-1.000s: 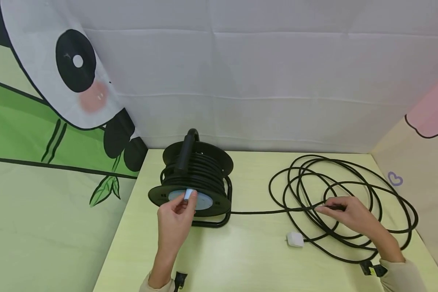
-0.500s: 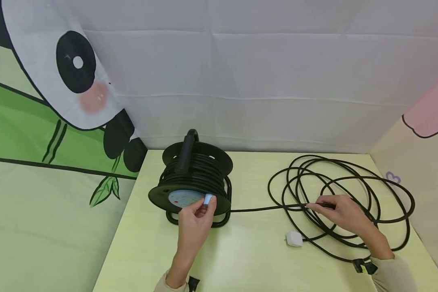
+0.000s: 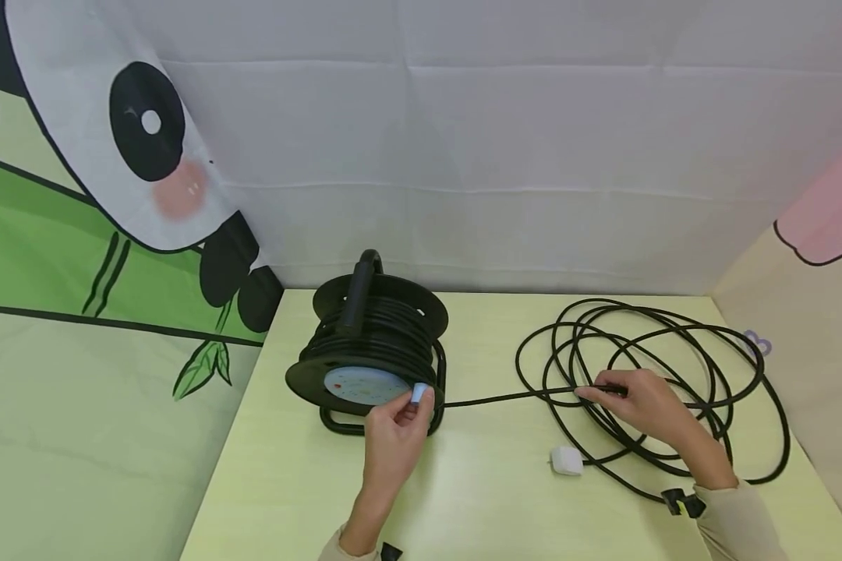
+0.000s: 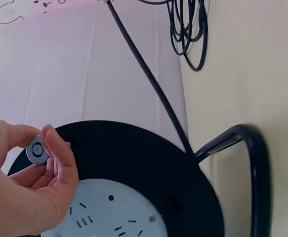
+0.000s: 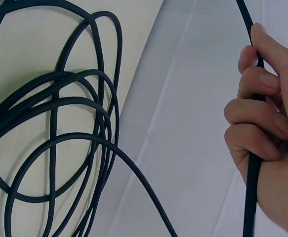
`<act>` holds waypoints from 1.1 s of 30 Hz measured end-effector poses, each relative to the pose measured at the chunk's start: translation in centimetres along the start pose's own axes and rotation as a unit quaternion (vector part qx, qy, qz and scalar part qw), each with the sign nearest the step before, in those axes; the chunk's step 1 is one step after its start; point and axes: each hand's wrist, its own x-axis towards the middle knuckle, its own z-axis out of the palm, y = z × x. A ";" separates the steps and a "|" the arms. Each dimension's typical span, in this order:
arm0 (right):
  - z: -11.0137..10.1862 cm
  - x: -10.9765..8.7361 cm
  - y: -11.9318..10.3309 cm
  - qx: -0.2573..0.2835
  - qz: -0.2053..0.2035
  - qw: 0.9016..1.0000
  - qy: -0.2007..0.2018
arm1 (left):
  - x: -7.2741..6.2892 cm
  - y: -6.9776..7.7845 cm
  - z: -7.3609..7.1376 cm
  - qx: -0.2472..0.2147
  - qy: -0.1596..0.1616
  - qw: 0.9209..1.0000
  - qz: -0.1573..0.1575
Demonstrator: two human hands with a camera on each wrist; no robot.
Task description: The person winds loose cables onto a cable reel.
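A black cable reel stands upright at the left of the table, with cord wound on its drum. My left hand pinches the small light-blue crank knob at the lower right rim of its front disc; in the left wrist view the knob shows round end-on between thumb and fingers. Black cable runs from the reel to my right hand. There, in the right wrist view, the fingers curl round the cable. Sockets mark the pale-blue panel on the reel's front.
Loose cable coils spread over the right part of the table. A white plug at the cable's end lies in front of them. A black tube stand supports the reel. A pale cloth hangs behind the table.
My left hand has carried the knob rightward along the disc's lower front. The right hand has moved left with the cable, and the outer loops on the right have drawn inward.
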 end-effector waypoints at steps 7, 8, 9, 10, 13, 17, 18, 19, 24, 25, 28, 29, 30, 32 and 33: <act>0.1 0.1 -0.1 -0.039 0.010 0.999 0.008 | -0.4 -1.4 0.8 0.007 -0.007 1.000 -0.001; 0.1 0.1 0.0 -0.043 0.009 0.999 0.006 | -0.5 -1.7 1.0 0.009 -0.007 1.000 -0.003; 0.0 0.1 0.0 -0.046 0.008 0.999 0.001 | -0.6 -2.0 1.0 0.009 -0.008 1.000 -0.003; 0.0 0.1 0.0 -0.046 0.006 0.999 -0.002 | -0.6 -2.2 1.1 0.009 -0.008 1.000 -0.006; -0.2 0.2 0.1 -0.053 0.007 0.998 -0.011 | -0.8 -3.0 1.3 0.004 -0.013 1.000 -0.016; -0.6 0.2 0.2 -0.055 0.022 0.998 -0.026 | -0.9 -3.7 1.4 0.005 -0.019 0.999 -0.033; -0.7 0.2 0.2 -0.054 0.027 0.998 -0.031 | -0.9 -3.8 1.4 0.007 -0.019 0.999 -0.041; -0.8 0.2 0.2 -0.052 0.031 0.998 -0.035 | -0.9 -3.9 1.4 0.009 -0.019 0.999 -0.048; -1.3 0.1 0.3 -0.051 0.039 0.997 -0.048 | -1.0 -4.9 1.3 0.024 -0.022 0.996 -0.083; -1.4 0.1 0.3 -0.050 0.038 0.997 -0.047 | -1.0 -5.3 1.3 0.030 -0.021 0.995 -0.087; -1.6 0.1 0.4 -0.041 0.032 0.998 -0.044 | -1.1 -6.5 1.0 0.041 -0.016 0.994 -0.104; -1.7 0.0 0.4 -0.039 0.027 0.998 -0.041 | -1.1 -6.8 0.8 0.044 -0.014 0.993 -0.109; -1.8 0.0 0.5 -0.035 0.022 0.998 -0.040 | -1.1 -7.2 0.6 0.049 -0.011 0.992 -0.113; -1.8 -0.1 0.6 -0.029 0.013 0.999 -0.038 | -1.2 -7.8 0.2 0.053 -0.007 0.992 -0.117; -1.9 -0.1 0.7 -0.027 0.009 0.999 -0.038 | -1.2 -8.1 -0.1 0.055 -0.006 0.991 -0.119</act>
